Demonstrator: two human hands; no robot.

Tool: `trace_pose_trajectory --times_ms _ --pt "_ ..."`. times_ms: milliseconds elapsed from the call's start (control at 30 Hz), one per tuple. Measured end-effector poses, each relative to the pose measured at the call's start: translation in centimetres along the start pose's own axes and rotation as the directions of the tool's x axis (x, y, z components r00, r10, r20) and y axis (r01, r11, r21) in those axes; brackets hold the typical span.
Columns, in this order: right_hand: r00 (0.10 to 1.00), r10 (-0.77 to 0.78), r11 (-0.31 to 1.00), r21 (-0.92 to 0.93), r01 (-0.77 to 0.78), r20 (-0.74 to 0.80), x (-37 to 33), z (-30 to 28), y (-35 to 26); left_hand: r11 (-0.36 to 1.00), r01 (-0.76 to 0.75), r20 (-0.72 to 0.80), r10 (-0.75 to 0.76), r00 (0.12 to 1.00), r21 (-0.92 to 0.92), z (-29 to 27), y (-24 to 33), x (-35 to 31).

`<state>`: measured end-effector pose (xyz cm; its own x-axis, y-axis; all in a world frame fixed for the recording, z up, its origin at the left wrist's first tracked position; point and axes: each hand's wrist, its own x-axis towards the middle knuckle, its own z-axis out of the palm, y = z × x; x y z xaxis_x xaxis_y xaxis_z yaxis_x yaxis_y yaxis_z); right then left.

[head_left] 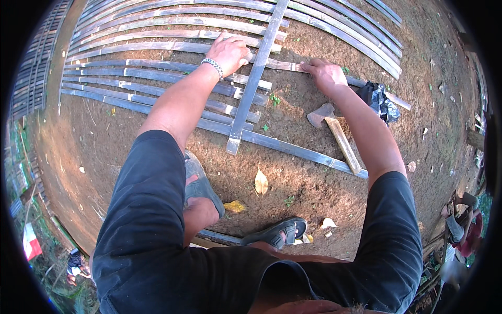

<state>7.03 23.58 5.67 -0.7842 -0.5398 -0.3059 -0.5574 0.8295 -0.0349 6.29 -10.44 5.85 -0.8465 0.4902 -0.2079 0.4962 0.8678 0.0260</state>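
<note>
Many long bamboo strips [157,46] lie side by side on the ground, with one crosswise bamboo slat [256,78] over them. My left hand [228,54], a bracelet at its wrist, is closed over a strip just left of the crosswise slat. To the slat's right, my right hand [325,75] pinches a short brownish bamboo strip [285,65] that runs beneath the slat toward my left hand. An axe [342,145] with a wooden handle lies below my right forearm, its handle end by a longer bamboo strip [298,150].
A crumpled black plastic bag [384,107] sits beyond my right forearm. More bamboo strips [340,31] lie at the far right. My sandalled feet [282,233] stand on the soil near dry leaves [261,182]. A slatted panel [34,68] is at the far left.
</note>
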Motion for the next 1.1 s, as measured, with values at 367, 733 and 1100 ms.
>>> trace_pose_trajectory --times_ms 367,733,1100 --pt "0.999 -0.014 0.999 0.036 0.016 -0.046 -0.1 0.1 0.2 0.967 0.22 -0.036 -0.226 0.973 -0.126 0.4 1.5 -0.7" --pt "0.996 0.036 0.995 0.099 -0.027 -0.086 -0.6 0.2 -0.7 0.659 0.639 -0.106 -0.724 0.681 -0.396 5.8 12.5 -1.6" --pt "0.908 0.25 0.934 0.329 -0.136 -0.335 -1.4 1.9 -3.7 0.611 0.582 -0.175 -0.755 0.632 -0.536 5.8 12.6 -1.5"
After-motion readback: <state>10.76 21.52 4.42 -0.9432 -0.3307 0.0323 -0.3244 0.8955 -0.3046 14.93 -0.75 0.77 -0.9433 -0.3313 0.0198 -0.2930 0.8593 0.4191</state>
